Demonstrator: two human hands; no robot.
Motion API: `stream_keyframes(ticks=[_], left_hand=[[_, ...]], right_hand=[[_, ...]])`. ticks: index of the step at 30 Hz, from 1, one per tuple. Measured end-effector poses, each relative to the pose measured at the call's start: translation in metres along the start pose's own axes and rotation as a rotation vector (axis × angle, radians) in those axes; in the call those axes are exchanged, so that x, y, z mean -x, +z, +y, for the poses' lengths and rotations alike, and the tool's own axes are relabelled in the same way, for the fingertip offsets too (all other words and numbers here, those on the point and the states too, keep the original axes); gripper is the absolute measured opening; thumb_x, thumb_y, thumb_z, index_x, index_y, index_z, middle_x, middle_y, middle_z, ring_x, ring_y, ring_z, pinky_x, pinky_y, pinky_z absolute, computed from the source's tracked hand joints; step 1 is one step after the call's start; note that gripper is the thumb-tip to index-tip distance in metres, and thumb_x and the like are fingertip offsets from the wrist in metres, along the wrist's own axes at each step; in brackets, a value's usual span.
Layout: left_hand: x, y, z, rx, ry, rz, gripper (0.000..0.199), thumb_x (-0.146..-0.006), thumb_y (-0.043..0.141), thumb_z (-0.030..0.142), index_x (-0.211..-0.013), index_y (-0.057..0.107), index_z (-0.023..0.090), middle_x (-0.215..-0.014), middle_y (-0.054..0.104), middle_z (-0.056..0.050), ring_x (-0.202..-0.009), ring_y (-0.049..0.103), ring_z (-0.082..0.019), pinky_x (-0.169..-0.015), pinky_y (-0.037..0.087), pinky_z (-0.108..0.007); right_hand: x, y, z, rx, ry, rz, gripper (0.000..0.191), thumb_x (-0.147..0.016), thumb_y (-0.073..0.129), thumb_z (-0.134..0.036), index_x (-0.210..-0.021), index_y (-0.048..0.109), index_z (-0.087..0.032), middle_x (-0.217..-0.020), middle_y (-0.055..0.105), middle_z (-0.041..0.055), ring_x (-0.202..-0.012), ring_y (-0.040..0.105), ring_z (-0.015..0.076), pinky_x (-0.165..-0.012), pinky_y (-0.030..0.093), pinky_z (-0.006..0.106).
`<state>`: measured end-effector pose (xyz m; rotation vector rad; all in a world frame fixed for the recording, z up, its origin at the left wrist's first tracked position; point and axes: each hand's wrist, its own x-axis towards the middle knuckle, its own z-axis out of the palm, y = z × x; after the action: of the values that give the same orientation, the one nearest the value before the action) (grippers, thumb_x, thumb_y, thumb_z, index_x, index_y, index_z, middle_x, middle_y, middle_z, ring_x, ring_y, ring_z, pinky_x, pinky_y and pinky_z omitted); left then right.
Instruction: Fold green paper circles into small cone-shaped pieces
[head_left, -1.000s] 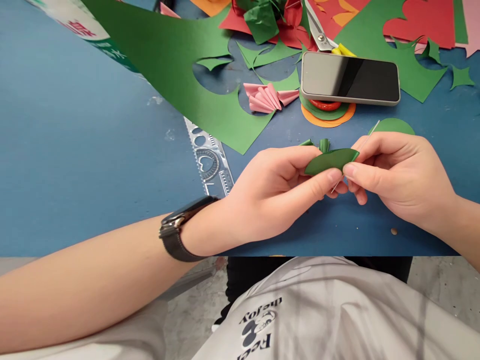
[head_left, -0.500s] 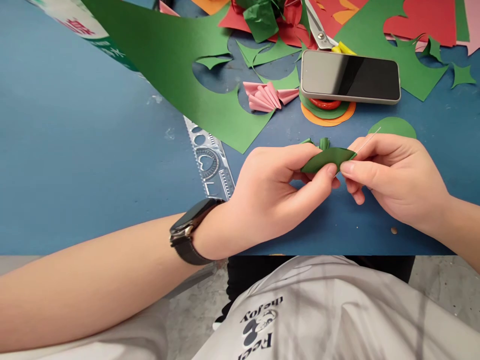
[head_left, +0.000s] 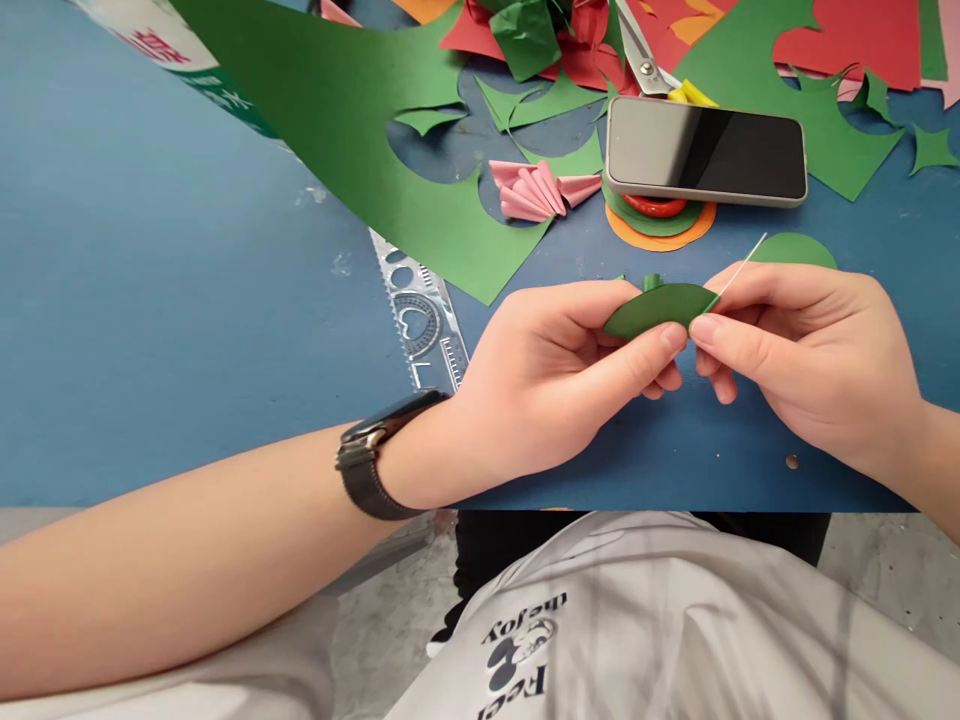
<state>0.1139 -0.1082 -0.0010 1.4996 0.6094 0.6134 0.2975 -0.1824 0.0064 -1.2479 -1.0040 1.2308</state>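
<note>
A curved piece of green paper (head_left: pixel 660 309) is pinched between the thumb and fingers of my left hand (head_left: pixel 566 375). My right hand (head_left: pixel 802 350) holds a thin white stick (head_left: pixel 742 270) against the paper's right tip, with thumb and forefinger closed. The stick slants up to the right, and its lower end is hidden at the fingers. Behind the curved piece a small green roll (head_left: pixel 652 283) stands up. My two thumbs are close together below the paper. Part of a green disc (head_left: pixel 796 250) shows behind my right hand.
A phone (head_left: pixel 705 150) lies on stacked paper discs (head_left: pixel 660 240) and a red ring. Scissors (head_left: pixel 645 65), a folded pink piece (head_left: pixel 536 190), cut green sheets (head_left: pixel 360 120) and a clear stencil ruler (head_left: pixel 420 320) lie around on the blue table (head_left: pixel 187 300).
The stick now stands more steeply and shows more of its length above my right hand. Both hands have shifted slightly, and the green paper has turned a little.
</note>
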Motion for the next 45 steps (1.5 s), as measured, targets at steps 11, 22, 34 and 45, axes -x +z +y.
stream_keyframes(ticks=[11, 22, 34, 45], left_hand=[[0.003, -0.001, -0.003, -0.2, 0.159, -0.001, 0.017, -0.101, 0.072, 0.031, -0.086, 0.071, 0.023, -0.078, 0.075, 0.0, -0.065, 0.068, -0.015, -0.059, 0.057, -0.029], [0.001, -0.003, 0.001, -0.249, 0.225, 0.003, 0.021, -0.101, 0.064, 0.02, -0.082, 0.071, 0.02, -0.074, 0.075, 0.001, -0.065, 0.065, -0.013, -0.06, 0.053, -0.026], [-0.001, -0.008, -0.008, -0.378, 0.307, -0.037, 0.023, -0.104, 0.064, 0.03, -0.083, 0.069, 0.024, -0.073, 0.072, -0.002, -0.062, 0.061, -0.016, -0.06, 0.048, -0.033], [0.0, -0.009, -0.007, -0.435, 0.338, 0.003, 0.013, -0.101, 0.069, 0.034, -0.091, 0.072, 0.026, -0.077, 0.072, -0.003, -0.065, 0.06, -0.018, -0.063, 0.049, -0.036]], right_hand=[[-0.001, -0.004, 0.009, -0.088, -0.006, -0.038, 0.016, -0.083, 0.09, -0.016, -0.078, 0.08, -0.027, -0.075, 0.075, -0.0044, -0.058, 0.067, 0.009, -0.047, 0.055, 0.02], [0.0, -0.005, 0.006, -0.054, -0.009, -0.021, 0.016, -0.085, 0.088, -0.016, -0.082, 0.081, -0.03, -0.078, 0.077, -0.0048, -0.065, 0.069, 0.0099, -0.051, 0.057, 0.02], [-0.002, -0.004, 0.006, -0.038, 0.018, -0.04, 0.02, -0.079, 0.096, -0.03, -0.076, 0.076, -0.028, -0.075, 0.074, -0.0038, -0.056, 0.063, 0.0105, -0.045, 0.051, 0.026], [-0.004, -0.006, 0.005, -0.048, -0.011, -0.036, 0.018, -0.078, 0.095, -0.02, -0.075, 0.078, -0.026, -0.075, 0.074, -0.0049, -0.057, 0.064, 0.0087, -0.048, 0.054, 0.023]])
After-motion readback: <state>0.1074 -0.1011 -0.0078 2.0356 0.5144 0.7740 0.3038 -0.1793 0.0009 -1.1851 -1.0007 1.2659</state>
